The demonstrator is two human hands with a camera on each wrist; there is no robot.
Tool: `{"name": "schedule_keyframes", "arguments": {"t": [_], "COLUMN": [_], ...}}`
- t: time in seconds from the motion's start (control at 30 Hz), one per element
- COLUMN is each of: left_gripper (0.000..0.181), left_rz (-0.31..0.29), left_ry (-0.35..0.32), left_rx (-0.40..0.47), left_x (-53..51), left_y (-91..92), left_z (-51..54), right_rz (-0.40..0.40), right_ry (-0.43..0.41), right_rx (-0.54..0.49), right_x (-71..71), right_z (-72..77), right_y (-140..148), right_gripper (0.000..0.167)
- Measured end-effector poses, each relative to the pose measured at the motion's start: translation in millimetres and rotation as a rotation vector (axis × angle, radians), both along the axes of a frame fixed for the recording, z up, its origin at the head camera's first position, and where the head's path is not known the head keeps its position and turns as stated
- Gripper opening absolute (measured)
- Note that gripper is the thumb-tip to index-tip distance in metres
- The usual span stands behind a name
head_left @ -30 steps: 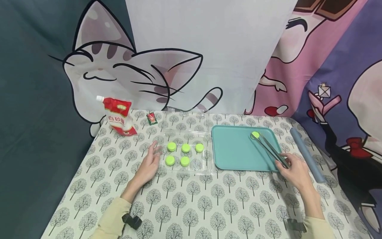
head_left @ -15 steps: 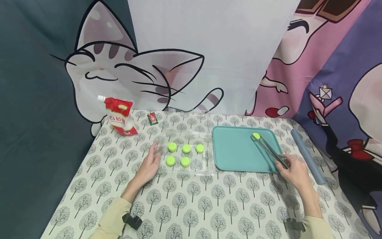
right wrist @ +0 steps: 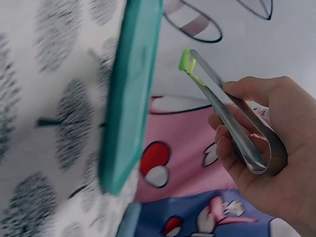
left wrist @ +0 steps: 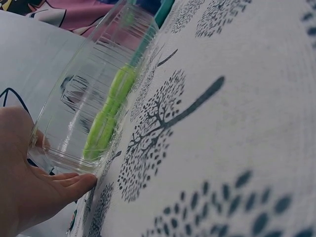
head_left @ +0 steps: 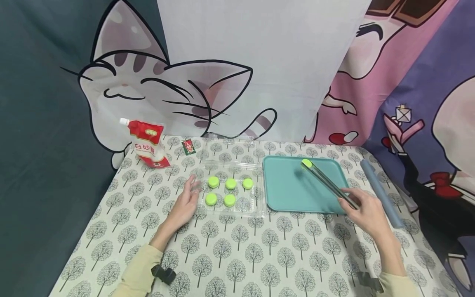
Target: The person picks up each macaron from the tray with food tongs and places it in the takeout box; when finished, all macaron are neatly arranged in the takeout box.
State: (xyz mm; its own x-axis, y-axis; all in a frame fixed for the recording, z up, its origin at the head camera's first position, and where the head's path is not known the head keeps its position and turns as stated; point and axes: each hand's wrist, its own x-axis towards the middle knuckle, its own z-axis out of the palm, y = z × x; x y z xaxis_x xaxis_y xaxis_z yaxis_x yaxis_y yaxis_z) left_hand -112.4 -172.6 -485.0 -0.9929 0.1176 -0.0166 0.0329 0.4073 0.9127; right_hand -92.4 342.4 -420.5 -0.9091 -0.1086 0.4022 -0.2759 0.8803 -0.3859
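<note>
The right hand [head_left: 365,208] grips metal tongs [head_left: 330,185], whose tips pinch a green round piece [head_left: 306,163] above the teal tray [head_left: 289,204]. In the right wrist view the tongs [right wrist: 232,118] hold the green piece [right wrist: 186,61] clear of the tray [right wrist: 129,98]. At the left side of a clear plastic box [head_left: 258,210] the left hand [head_left: 185,204] rests with relaxed fingers. Several green round pieces [head_left: 231,184] lie inside that box in two rows. The left wrist view shows the left hand [left wrist: 44,187] touching the box's end [left wrist: 69,160].
A red and white pouch [head_left: 148,144] with a white cap stands at the back left, beside a small red and green packet [head_left: 188,147]. The box's clear lid [head_left: 231,150] lies folded back. Right of the tray is a blue-grey roll [head_left: 382,194].
The tongs have lifted the green piece from the tray and moved it left and slightly back. The left hand has stayed by the box.
</note>
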Motion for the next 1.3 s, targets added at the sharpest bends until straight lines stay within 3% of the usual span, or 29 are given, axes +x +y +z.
{"name": "schedule_keyframes", "arguments": {"t": [0.43,0.8,1.03,1.3], "left_gripper": [0.061,0.061,0.061,0.061], "left_rz": [0.008,-0.005,-0.003,-0.008], "left_ry": [-0.01,-0.001,-0.005,0.003], "left_rx": [0.002,0.02,0.004,0.014], "left_x": [-0.2,0.3,0.6,0.2], "left_y": [-0.7,-1.3,-1.6,-0.7], "left_z": [-0.9,-1.1,-0.4,-1.2], "right_rz": [0.231,0.428,0.532,0.58], "right_ry": [0.047,-0.035,-0.175,-0.24], "right_rx": [0.032,0.113,0.193,0.364], "right_x": [6.9,5.1,-3.9,-11.1], "right_z": [42.0,68.1,81.6,93.4], "right_y": [-41,-76,-102,-133], "right_gripper": [0.039,0.032,0.029,0.024]}}
